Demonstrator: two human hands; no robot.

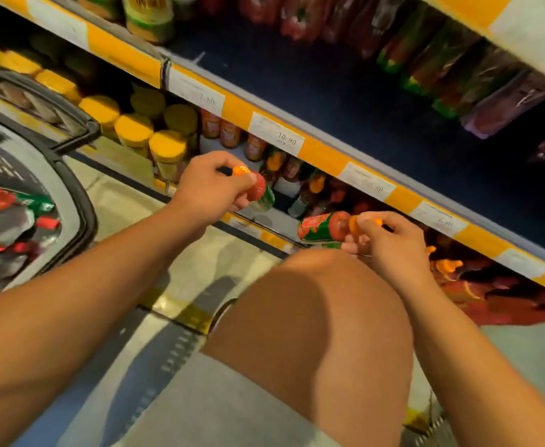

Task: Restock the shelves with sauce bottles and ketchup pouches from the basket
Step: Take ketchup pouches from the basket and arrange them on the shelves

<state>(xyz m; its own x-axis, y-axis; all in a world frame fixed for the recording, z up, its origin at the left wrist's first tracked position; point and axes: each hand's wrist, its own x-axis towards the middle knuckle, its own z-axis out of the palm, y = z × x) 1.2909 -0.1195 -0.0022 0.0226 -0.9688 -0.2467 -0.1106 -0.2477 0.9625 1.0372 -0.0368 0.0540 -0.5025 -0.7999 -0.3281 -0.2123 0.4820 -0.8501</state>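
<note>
My left hand grips a red sauce bottle by its orange cap, in front of the lower shelf. My right hand holds a second red sauce bottle with a green label, lying sideways with its base to the left, at the lower shelf's front edge. The grey basket sits on the floor at the left, with red and green ketchup pouches inside. More orange-capped sauce bottles stand on the lower shelf behind my hands.
Yellow-lidded jars fill the lower shelf's left part. The shelf above has a yellow price strip, a bare dark-blue stretch, and red pouches at the back. My bent knee is below the hands. Floor tiles lie between basket and shelf.
</note>
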